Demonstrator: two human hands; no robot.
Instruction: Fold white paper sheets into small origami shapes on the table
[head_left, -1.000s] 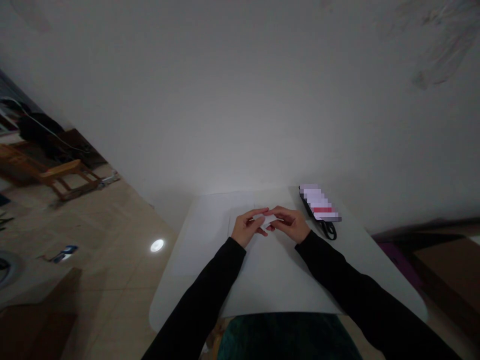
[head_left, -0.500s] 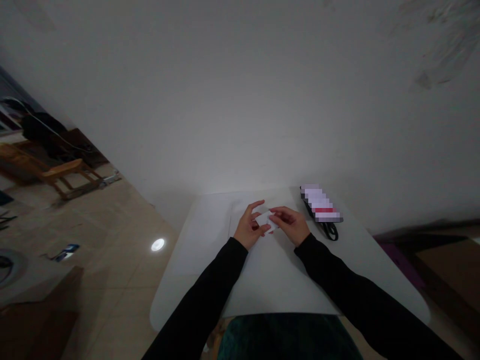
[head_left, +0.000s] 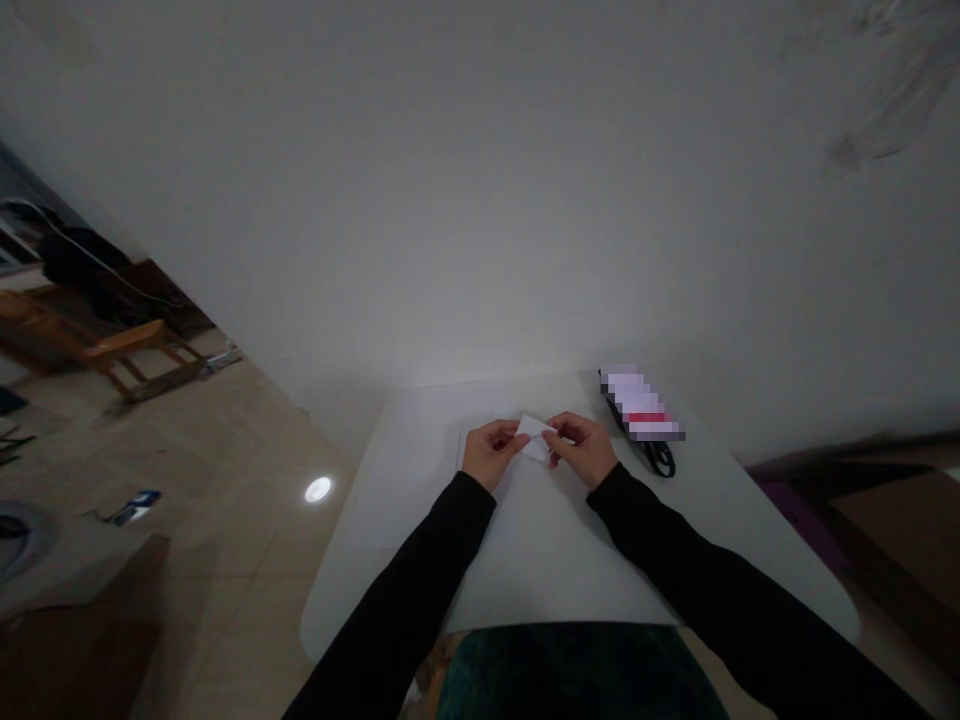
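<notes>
A small folded piece of white paper (head_left: 534,435) is held up between my hands, just above a larger white sheet (head_left: 540,560). My left hand (head_left: 491,452) pinches its left side with the fingertips. My right hand (head_left: 581,450) grips its right side, and my fingers hide part of the paper. Beyond my right hand lie black-handled scissors (head_left: 658,458), partly under a blurred white and red packet (head_left: 639,405).
The sheet lies on a white rounded table (head_left: 750,540) set against a pale wall. Down to the left of the table is a tiled floor with a wooden chair (head_left: 105,345). A dark green garment (head_left: 577,680) shows at the bottom.
My left fingers have closed from spread onto the paper. The paper has risen slightly and now shows more, with a pointed corner upward. The scissors and packet have not moved.
</notes>
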